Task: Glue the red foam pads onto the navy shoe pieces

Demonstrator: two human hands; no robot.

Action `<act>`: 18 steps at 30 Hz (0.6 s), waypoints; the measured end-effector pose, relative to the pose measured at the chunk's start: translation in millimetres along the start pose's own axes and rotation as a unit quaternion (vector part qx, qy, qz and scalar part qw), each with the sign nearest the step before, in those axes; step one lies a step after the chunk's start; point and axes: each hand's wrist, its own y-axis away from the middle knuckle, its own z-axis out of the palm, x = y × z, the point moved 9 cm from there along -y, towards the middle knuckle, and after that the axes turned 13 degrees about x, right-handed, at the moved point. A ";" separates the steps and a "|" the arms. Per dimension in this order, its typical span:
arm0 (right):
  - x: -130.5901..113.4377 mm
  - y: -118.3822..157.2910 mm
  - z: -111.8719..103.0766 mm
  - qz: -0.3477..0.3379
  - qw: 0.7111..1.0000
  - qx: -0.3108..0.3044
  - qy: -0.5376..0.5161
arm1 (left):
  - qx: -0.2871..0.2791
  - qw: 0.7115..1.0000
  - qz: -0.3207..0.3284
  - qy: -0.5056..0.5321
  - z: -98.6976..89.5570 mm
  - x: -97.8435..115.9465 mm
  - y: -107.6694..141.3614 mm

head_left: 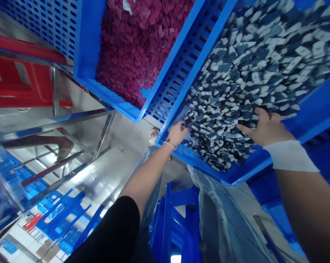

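Note:
Many small dark and white pieces (222, 106) fill a large blue crate (233, 179) on the right. Over the crate's near left corner is my left hand (177, 133), its fingers curled at the edge of the pile; whatever they hold, if anything, is hidden. My right hand (269, 128), with a white band round the wrist, rests at the right side of the pile, its fingers spread and touching the pieces. Nothing is gripped in it that I can see.
Beside it on the left, another blue crate (110, 98) holds dark red pieces (137, 44). A red stool (22, 76) and metal frames (58, 120) stand at the left. A blue stool (178, 219) is below, between my legs.

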 end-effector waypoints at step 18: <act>8.0 -21.6 23.2 0.084 0.993 -0.062 -0.064 | 0.047 0.988 -0.103 -0.105 6.0 -7.0 -1.0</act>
